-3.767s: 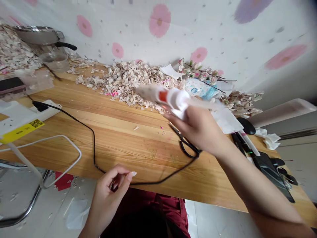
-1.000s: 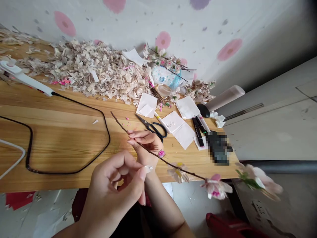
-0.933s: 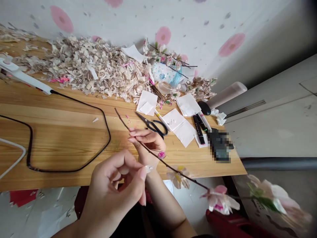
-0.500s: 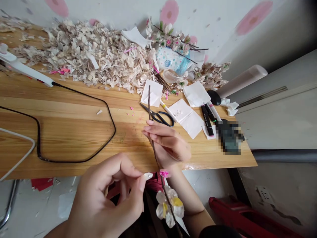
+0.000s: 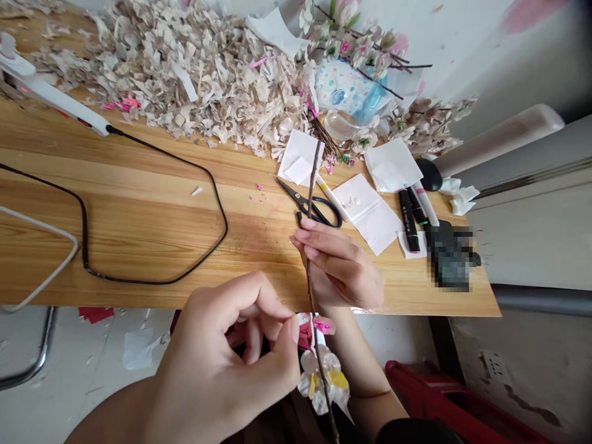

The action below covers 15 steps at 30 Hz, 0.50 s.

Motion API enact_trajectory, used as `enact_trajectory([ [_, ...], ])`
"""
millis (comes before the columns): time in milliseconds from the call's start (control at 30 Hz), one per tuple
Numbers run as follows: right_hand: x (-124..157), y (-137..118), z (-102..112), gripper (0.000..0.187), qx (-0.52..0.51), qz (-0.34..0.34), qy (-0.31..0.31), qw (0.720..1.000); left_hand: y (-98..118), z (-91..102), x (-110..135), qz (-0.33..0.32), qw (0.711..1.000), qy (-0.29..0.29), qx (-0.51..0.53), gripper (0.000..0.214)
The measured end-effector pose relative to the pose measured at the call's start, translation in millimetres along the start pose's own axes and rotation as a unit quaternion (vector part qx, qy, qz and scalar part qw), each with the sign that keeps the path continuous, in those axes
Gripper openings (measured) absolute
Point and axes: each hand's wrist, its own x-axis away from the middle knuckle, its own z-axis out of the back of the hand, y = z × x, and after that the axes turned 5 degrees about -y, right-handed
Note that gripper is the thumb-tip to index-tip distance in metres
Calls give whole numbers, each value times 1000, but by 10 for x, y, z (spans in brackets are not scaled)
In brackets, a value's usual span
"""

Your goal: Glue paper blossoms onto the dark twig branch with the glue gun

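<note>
My right hand (image 5: 337,265) is shut around a thin brown twig (image 5: 311,179), which stands nearly upright and passes between its fingers. Below that hand, the twig carries a pink bud (image 5: 324,325) and a cream blossom with a yellow centre (image 5: 321,381). My left hand (image 5: 231,351) is curled just left of the bud, its fingertips almost at the twig. Nothing shows between its fingers. Black-handled scissors (image 5: 314,208) lie on the wooden table (image 5: 139,216) just beyond my right fingertips.
Paper petal scraps (image 5: 198,74) heap along the table's far side. Nearby are white paper squares (image 5: 370,213), black markers (image 5: 409,228), a glass dish (image 5: 342,123), and a white corded tool (image 5: 50,92) with a black cable. A red crate (image 5: 439,401) sits below right.
The white-and-orange object held earlier has gone from my right hand, which now grips the twig. The twig has swung from slanted to nearly upright, and my left hand has come closer to it.
</note>
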Motion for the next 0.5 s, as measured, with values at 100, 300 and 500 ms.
enact_trajectory([
  [100,-80,-29,-20,24,15,60,78,995,-2,-3,-17,10,1000,-9,3,16],
  [300,-83,-19,-65,23,8,57,84,995,8,10,-16,37,999,-24,19,18],
  [500,-70,-20,-65,23,-5,55,77,996,-8,4,-13,33,999,-21,21,19],
])
